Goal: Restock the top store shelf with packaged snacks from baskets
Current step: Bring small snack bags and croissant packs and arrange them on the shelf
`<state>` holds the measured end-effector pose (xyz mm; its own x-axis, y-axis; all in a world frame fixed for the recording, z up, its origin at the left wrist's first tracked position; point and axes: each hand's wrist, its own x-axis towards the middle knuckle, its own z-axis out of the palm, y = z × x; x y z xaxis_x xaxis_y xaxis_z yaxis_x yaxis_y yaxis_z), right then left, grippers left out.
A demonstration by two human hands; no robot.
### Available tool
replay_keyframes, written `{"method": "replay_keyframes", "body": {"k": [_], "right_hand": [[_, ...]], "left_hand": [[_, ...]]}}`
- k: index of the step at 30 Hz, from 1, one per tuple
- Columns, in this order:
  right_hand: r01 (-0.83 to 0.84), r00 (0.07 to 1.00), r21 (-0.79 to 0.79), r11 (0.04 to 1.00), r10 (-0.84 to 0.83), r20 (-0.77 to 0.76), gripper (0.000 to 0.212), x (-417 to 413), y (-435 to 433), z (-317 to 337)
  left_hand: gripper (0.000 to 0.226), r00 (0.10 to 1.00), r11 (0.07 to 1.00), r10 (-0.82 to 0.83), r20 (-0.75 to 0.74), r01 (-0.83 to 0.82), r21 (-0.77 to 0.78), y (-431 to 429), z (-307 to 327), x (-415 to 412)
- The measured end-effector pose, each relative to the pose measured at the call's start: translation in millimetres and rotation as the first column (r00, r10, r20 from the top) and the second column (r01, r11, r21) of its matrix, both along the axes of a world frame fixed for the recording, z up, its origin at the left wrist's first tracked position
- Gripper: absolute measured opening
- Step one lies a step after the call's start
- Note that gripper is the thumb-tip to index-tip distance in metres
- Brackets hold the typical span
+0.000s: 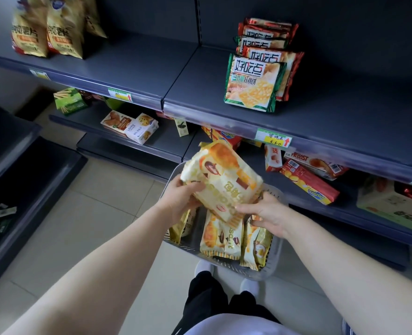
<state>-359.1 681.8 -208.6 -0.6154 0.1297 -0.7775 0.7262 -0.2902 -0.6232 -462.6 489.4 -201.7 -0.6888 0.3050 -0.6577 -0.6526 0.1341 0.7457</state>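
— Where is the yellow pastry packet [221, 182] now?

— In the middle of the frame, lifted above the grey basket [276, 252], lower than the top shelf [192, 93]. The left hand [183, 199] grips its left edge with curled fingers. The right hand [265, 213] pinches its lower end.

— How will it handle?

— I judge it light and soft, with a slippery film. The pastry inside can be crushed, so it is better to hold the sealed edges or support it from below, not squeeze the middle.

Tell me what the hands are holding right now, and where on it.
Both hold one yellow snack packet above the basket: left hand grips its left edge, right hand pinches its lower end.
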Motion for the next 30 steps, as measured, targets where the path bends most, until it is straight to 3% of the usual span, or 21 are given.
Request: {"method": "replay_keyframes", "body": {"k": [2, 5, 8, 9, 11, 13, 16, 17, 19, 22, 26, 30], "right_hand": [[-0.124, 0.992, 0.316, 0.941, 0.114, 0.050, 0.132, -1.8, -1.0, 6.2], [-0.130, 0.958, 0.674, 0.727, 0.266, -0.102, 0.143, -9.8, -3.4, 19.9], [-0.295, 0.881, 0.728, 0.618, 0.471, -0.043, 0.131, -22.8, -5.2, 27.4], [-0.343, 0.874, 0.692, 0.635, 0.486, -0.013, 0.118, -25.3, -4.4, 28.3], [-0.297, 0.924, 0.565, 0.770, 0.380, -0.033, 0.085, -26.5, 0.8, 25.8], [-0.158, 0.978, 0.382, 0.910, 0.197, -0.064, 0.066, -21.2, 8.2, 17.6], [-0.009, 1.000, 0.286, 0.958, 0.009, 0.003, 0.061, -11.0, 16.7, 2.5], [0.031, 0.999, 0.280, 0.959, -0.041, 0.028, 0.061, -7.3, 18.3, -1.1], [0.095, 0.991, 0.262, 0.960, -0.116, 0.065, 0.058, -0.7, 20.2, -6.2], [0.135, 0.978, 0.253, 0.958, -0.170, 0.120, 0.058, 6.7, 23.0, -15.5], [0.137, 0.970, 0.267, 0.954, -0.184, 0.161, 0.066, 10.4, 23.2, -30.4], [0.143, 0.961, 0.314, 0.938, -0.207, 0.182, 0.068, 12.5, 21.4, -43.7]], "left_hand": [[0.042, 0.992, 0.998, -0.020, -0.128, 0.012, -0.069, 5.7, 7.9, -15.0], [0.031, 0.883, 0.905, -0.375, -0.281, 0.284, -0.316, 14.4, 24.9, -35.2], [0.032, 0.610, 0.659, -0.736, -0.294, 0.543, -0.521, 31.5, 40.1, -41.0], [0.035, 0.532, 0.593, -0.794, -0.294, 0.572, -0.567, 37.8, 42.1, -41.4], [0.043, 0.477, 0.566, -0.818, -0.321, 0.572, -0.594, 46.6, 43.7, -42.1], [0.052, 0.518, 0.645, -0.758, -0.397, 0.503, -0.575, 48.1, 40.4, -43.0], [0.047, 0.663, 0.794, -0.551, -0.507, 0.228, -0.564, 38.0, 26.1, -50.3], [0.037, 0.689, 0.776, -0.520, -0.505, 0.134, -0.617, 31.9, 19.4, -54.1], [0.023, 0.715, 0.629, -0.570, -0.405, 0.063, -0.775, 16.3, 4.9, -57.5], [0.021, 0.755, 0.475, -0.625, -0.198, 0.166, -0.864, -9.1, -24.9, -51.8], [0.021, 0.684, 0.259, -0.727, 0.052, 0.344, -0.902, -32.1, -68.3, -37.3], [0.021, 0.741, 0.240, -0.659, 0.131, 0.372, -0.897, -44.9, -95.0, -21.6]]}}
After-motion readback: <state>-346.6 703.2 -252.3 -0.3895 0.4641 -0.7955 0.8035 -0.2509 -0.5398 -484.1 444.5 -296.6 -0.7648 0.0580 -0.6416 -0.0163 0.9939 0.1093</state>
